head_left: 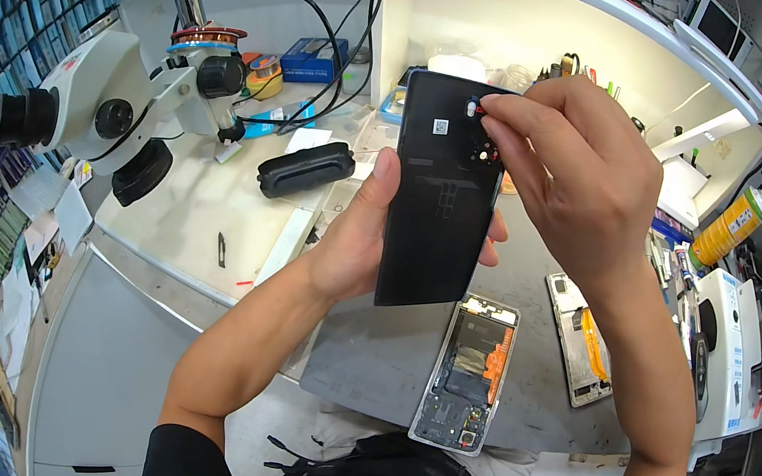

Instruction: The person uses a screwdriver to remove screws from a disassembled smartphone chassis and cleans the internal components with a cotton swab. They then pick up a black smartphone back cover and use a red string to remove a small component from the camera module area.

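Note:
A black phone back cover (435,227) is held upright by my left hand (356,239), the thumb along its left edge and fingertips showing past its right edge. My right hand (587,166) is closed in a pinch at the camera openings near the cover's top right corner. A speck of red shows by those fingertips; what they pinch, if anything, is too small to name. Below the cover an opened phone (467,376) lies on the grey mat, its battery, orange flex cable and camera module exposed. A second opened phone frame (579,341) with an orange strip lies under my right forearm.
A microscope (114,101) stands at the left. Near it are a black zip case (306,170), a blue box (314,60) and tweezers (221,251). A yellow spray can (729,228) and a white device (721,342) line the right. A lamp (671,45) hangs above.

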`<state>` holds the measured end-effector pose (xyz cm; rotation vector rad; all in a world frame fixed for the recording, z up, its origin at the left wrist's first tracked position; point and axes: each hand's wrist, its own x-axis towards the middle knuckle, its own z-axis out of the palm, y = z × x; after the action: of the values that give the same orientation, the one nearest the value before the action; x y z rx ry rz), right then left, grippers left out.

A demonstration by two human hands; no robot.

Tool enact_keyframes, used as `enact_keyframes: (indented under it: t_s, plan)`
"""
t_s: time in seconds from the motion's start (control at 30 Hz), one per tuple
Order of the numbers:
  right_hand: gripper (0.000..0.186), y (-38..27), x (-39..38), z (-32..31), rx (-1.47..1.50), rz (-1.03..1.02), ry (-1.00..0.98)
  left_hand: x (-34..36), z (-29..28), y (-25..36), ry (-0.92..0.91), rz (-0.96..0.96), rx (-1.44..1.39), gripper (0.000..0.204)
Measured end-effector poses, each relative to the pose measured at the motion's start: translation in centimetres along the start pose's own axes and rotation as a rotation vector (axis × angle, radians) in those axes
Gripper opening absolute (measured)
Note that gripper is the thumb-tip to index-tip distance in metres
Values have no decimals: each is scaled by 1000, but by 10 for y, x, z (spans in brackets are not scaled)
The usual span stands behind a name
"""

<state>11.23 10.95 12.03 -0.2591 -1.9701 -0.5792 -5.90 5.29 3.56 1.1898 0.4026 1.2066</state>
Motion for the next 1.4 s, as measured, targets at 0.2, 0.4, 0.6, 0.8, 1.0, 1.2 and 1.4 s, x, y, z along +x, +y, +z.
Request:
enact_keyframes:
  t_s: [0.2, 0.4, 0.6, 0.8, 1.0, 1.2, 1.4]
  plan:
    - [10, 9, -2, 10, -146, -97, 36, 1, 1, 0, 37, 0, 71, 99]
    - [12, 11, -3, 11, -245, -188, 18, -2, 8, 2, 72, -7, 174, 99]
    - [14, 11, -2, 10, -279, -209, -8, -4, 6, 0, 26, 13, 154, 86]
    - [9, 15, -2, 9, -222, -221, -1, -4, 5, 1, 28, 3, 153, 87]
    - [8, 13, -1, 6, -202, -203, -23, -5, 11, 2, 119, -41, 272, 99]
    - [8, 11, -3, 8, -217, -197, -32, -7, 13, 4, 108, -52, 354, 97]
    - [8, 13, -4, 8, -215, -203, -37, -9, 10, 6, 68, -73, 364, 98]
